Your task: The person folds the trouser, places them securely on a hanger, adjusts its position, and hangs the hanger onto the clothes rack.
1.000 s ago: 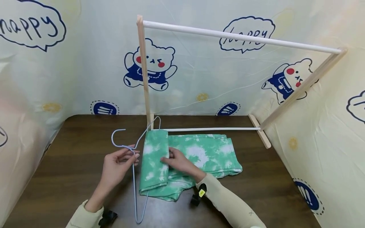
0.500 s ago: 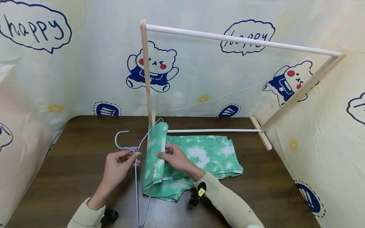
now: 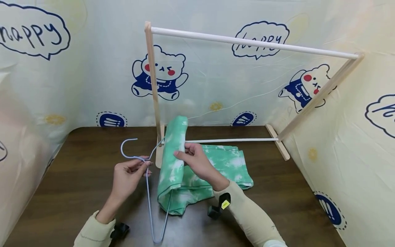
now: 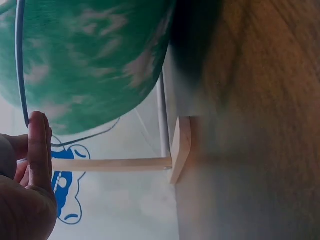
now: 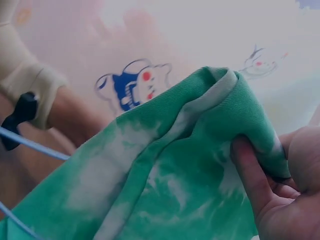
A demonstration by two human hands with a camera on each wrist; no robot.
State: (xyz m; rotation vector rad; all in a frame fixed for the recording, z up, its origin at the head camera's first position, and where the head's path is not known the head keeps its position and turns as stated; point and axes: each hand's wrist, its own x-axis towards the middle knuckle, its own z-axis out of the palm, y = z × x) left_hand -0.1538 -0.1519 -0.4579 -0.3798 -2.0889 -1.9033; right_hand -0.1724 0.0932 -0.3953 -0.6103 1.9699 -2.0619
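Note:
In the head view my left hand (image 3: 129,175) pinches a pale blue clothes hanger (image 3: 149,192) by its neck, just below the hook. A folded green-and-white tie-dye cloth (image 3: 171,161) lies across the hanger's far side, and the hanger's rounded end shows below it. My right hand (image 3: 200,163) holds the cloth's folded-over flap, thumb on top and fingers underneath. Seen from the right wrist, the thumb presses into the raised layers of the cloth (image 5: 175,175). From the left wrist, the hanger's wire (image 4: 20,60) runs in front of the cloth's bulging side.
Behind the cloth stands a rack with a white top bar (image 3: 253,43), a lower white bar (image 3: 231,140) and wooden posts (image 3: 153,75). It rests on the dark wooden table (image 3: 77,178). A printed curtain (image 3: 210,79) surrounds the table.
My right hand has raised the cloth's flap upward and away, so it now stands above the lower bar. The rest of the cloth has shifted slightly left. My left hand keeps its pinch on the hanger.

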